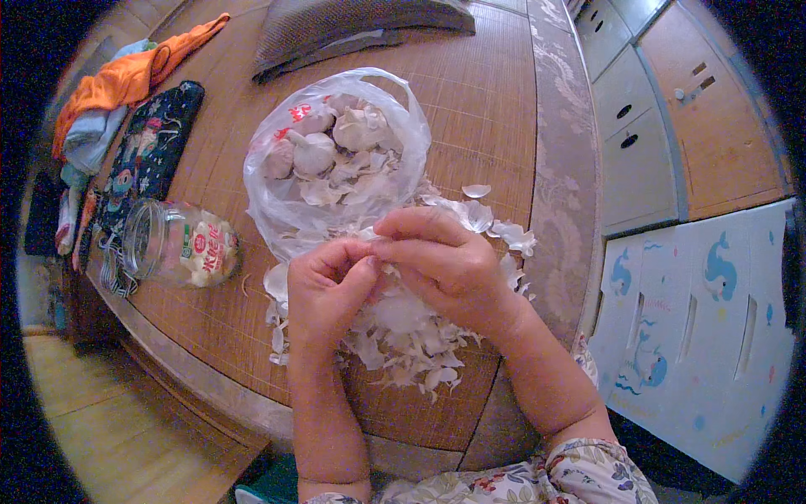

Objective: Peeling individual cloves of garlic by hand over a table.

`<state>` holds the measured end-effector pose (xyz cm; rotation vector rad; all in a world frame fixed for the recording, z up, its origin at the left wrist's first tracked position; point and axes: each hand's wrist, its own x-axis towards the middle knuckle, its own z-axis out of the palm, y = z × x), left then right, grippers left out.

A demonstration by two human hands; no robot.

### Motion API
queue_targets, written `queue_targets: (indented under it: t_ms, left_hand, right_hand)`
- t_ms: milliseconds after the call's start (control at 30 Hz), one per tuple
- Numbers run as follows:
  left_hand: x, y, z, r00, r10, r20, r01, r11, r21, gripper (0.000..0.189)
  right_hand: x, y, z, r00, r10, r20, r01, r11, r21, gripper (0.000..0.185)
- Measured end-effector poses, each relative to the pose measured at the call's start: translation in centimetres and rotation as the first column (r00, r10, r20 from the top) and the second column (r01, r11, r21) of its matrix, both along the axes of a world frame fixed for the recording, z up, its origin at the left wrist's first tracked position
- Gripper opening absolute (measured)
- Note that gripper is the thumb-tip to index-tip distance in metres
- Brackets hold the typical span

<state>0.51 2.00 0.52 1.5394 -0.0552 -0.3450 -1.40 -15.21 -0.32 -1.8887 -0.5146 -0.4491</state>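
Note:
My left hand and my right hand meet at the fingertips, pinching something small and pale, seemingly a garlic clove, mostly hidden by the fingers. Beneath them lies a heap of papery garlic skins, spreading to both sides. Just beyond my hands, a thin white plastic bag stands open with whole garlic bulbs and loose skins inside. To the left, a clear plastic jar lies on its side, its mouth facing left, with peeled garlic cloves in it.
The surface is a bamboo mat with a patterned fabric border. A woven cushion lies at the far side. Orange cloth and a dark patterned fabric item lie far left. Cabinets and white drawers with whale pictures stand right.

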Motion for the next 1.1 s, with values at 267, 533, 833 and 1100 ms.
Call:
queue_targets:
  t_ms: [267, 533, 833, 1100]
  left_hand:
    - [0.1, 0.0, -0.1, 1.0, 0.02, -0.022, -0.02, 1.0, -0.017, 0.009]
    - [-0.1, -0.4, -0.5, 0.994, 0.084, 0.076, -0.087, 0.996, 0.038, 0.008]
    - [-0.4, -0.6, 0.3, 0.984, 0.113, 0.134, -0.122, 0.991, 0.061, 0.008]
    - [-0.6, -0.6, 0.5, 0.98, 0.114, 0.166, -0.115, 0.993, -0.003, 0.009]
  right_hand:
    - [0.0, 0.0, 0.0, 0.987, -0.035, 0.157, 0.059, 0.986, -0.154, 0.021]
    - [-0.1, 0.4, 0.2, 0.996, -0.052, 0.074, 0.057, 0.996, -0.065, 0.02]
    - [0.4, 0.2, 0.5, 0.995, -0.079, -0.053, 0.083, 0.993, 0.079, 0.015]
    - [0.2, -0.3, -0.2, 0.897, 0.18, -0.404, -0.012, 0.923, 0.384, 0.012]
